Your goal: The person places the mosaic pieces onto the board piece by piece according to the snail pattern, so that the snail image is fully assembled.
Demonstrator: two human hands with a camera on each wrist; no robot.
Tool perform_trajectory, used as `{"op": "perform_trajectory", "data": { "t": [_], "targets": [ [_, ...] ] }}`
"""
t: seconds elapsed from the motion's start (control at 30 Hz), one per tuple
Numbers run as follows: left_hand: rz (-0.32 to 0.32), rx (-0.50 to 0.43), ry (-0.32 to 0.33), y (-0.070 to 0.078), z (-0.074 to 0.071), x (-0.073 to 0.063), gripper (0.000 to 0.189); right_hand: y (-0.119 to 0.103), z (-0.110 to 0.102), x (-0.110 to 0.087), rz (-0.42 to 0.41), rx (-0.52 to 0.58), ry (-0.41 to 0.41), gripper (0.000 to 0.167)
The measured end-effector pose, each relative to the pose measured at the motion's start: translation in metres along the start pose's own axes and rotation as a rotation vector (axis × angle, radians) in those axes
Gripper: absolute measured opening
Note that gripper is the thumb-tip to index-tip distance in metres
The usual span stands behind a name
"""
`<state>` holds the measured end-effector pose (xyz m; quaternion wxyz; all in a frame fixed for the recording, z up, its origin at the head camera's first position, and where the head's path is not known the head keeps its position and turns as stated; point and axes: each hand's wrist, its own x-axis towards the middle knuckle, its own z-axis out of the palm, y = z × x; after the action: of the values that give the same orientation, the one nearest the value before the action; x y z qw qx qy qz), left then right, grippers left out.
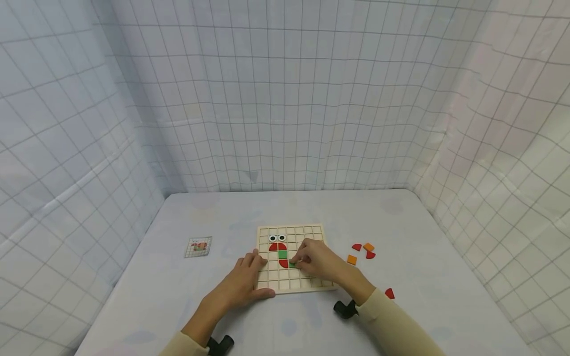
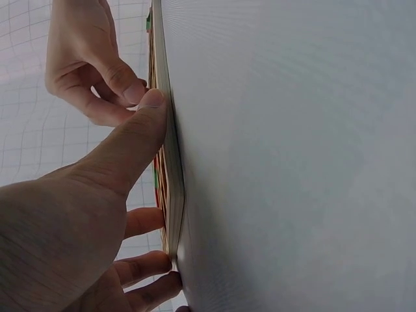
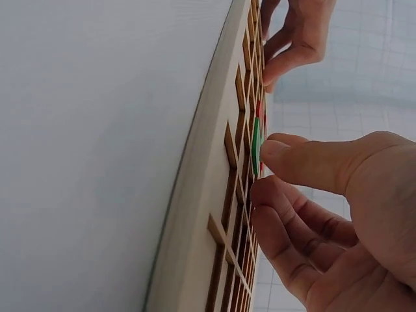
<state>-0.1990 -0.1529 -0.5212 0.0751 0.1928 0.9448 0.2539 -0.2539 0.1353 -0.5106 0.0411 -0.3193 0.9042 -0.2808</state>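
Observation:
A wooden grid board (image 1: 267, 285) lies on the table. My left hand (image 1: 244, 283) rests at its near left corner, thumb along the front edge and spread fingers at the left side. On the board sit two eye tiles (image 1: 277, 238), red quarter-round tiles (image 1: 278, 246), a green square tile (image 1: 282, 254) and another red quarter-round tile (image 1: 283, 264) below it. My right hand (image 1: 317, 258) pinches a green tile (image 3: 255, 148) at the board beside that lower red one. In the right wrist view the thumb touches this tile's face; the fingers partly hide it from above.
Right of the board lie loose orange square tiles (image 1: 352, 259) and red quarter-round tiles (image 1: 356, 246). One more red tile (image 1: 389, 293) is beside the right sleeve (image 1: 392, 316). A small picture card (image 1: 198, 246) lies at the left. Gridded white curtains (image 1: 285, 99) enclose the table.

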Motion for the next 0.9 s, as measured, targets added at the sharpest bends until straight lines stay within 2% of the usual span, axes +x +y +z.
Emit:
{"op": "perform_trajectory", "data": {
  "t": [0.23,0.53,0.9],
  "targets": [
    [0.0,0.004,0.011,0.001,0.0,0.0,0.093,0.011,-0.015,-0.016,0.039,-0.004,0.065,0.022],
    [0.014,-0.008,0.013,0.001,0.0,-0.001,0.091,0.038,-0.032,-0.045,0.067,-0.008,0.106,0.021],
    [0.01,0.001,0.006,-0.002,0.001,0.001,0.091,0.056,-0.045,-0.079,0.211,0.035,0.048,0.036]
  ]
}}
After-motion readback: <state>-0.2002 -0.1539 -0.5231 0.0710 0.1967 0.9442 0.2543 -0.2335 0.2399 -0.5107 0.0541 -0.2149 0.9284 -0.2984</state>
